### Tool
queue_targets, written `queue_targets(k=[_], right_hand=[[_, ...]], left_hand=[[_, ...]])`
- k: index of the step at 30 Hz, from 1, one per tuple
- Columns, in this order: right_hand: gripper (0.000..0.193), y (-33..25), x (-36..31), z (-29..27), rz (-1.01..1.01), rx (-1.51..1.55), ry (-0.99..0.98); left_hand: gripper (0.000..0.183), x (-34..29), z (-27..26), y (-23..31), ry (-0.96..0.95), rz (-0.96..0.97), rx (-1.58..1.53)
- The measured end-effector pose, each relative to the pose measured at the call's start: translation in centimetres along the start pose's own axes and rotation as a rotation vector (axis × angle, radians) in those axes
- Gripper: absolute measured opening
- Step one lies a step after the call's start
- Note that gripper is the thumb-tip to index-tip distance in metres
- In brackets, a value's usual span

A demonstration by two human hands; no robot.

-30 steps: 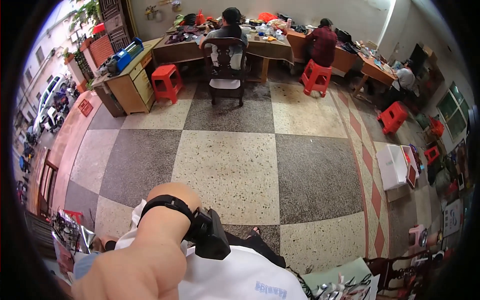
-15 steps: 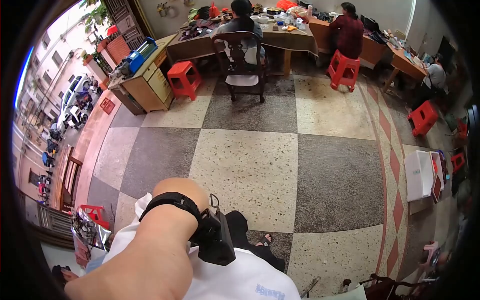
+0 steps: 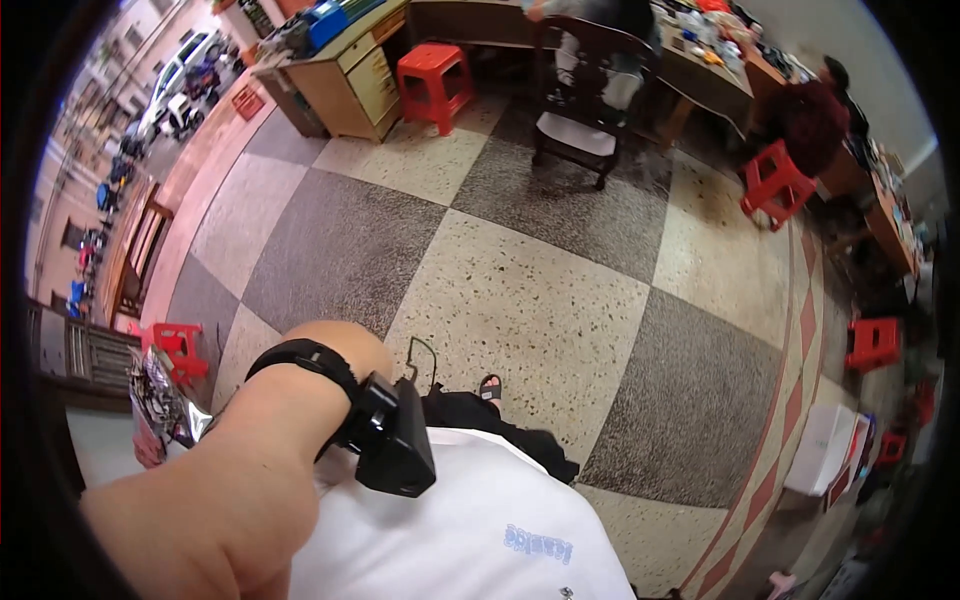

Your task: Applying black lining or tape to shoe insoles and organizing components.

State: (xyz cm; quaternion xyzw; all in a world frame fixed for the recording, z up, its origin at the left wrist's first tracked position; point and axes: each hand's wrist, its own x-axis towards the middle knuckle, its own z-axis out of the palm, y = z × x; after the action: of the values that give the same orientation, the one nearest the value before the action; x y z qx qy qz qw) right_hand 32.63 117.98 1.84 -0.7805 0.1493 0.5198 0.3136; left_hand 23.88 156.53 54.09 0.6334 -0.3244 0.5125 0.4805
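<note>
A bare arm (image 3: 235, 455), probably my left, comes in from the lower left and crosses in front of my white shirt (image 3: 480, 520). Around it is a black strap (image 3: 300, 355) carrying a black boxy device (image 3: 396, 440). Past the strap only rounded bare skin shows, with no fingers. A thin dark cable (image 3: 432, 355) loops up beside the device. My right hand is nowhere in the picture. Below, a sandalled foot (image 3: 490, 390) stands on the chequered floor (image 3: 520, 280).
A wooden desk (image 3: 370, 85), a red stool (image 3: 436, 85) and a dark carved chair (image 3: 590, 95) stand ahead. One person (image 3: 600, 70) sits at the work table, another (image 3: 805, 125) on a red stool farther right. A white box (image 3: 822, 450) lies at right; a street opens at left.
The whole view has turned, so the tables and chair sit higher and farther right. The strapped arm has shifted left and slightly up in the picture.
</note>
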Motion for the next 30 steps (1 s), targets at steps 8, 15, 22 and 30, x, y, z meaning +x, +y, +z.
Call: queue_targets(k=[8,15,22,30], right_hand=[[0.02,-17.8,1.9,-2.3,0.09,-0.045,0.051],[0.024,-50.9,14.3,-1.9,-0.499,0.479,0.004],[0.03,-91.4,14.2,20.0,-0.845,-0.011,-0.57],[0.026,-120.7,7.0,38.3,-1.241,-0.051,-0.868]], left_hand=[[0.02,-2.9,-17.5,-7.9,0.236,-0.03,0.163],[0.016,-8.8,-31.2,-22.7,0.728,-0.465,0.617],[0.016,-5.1,-43.0,-34.0,0.904,-0.637,0.958],[0.015,-7.7,-55.0,-40.3,1.117,-0.789,1.279]])
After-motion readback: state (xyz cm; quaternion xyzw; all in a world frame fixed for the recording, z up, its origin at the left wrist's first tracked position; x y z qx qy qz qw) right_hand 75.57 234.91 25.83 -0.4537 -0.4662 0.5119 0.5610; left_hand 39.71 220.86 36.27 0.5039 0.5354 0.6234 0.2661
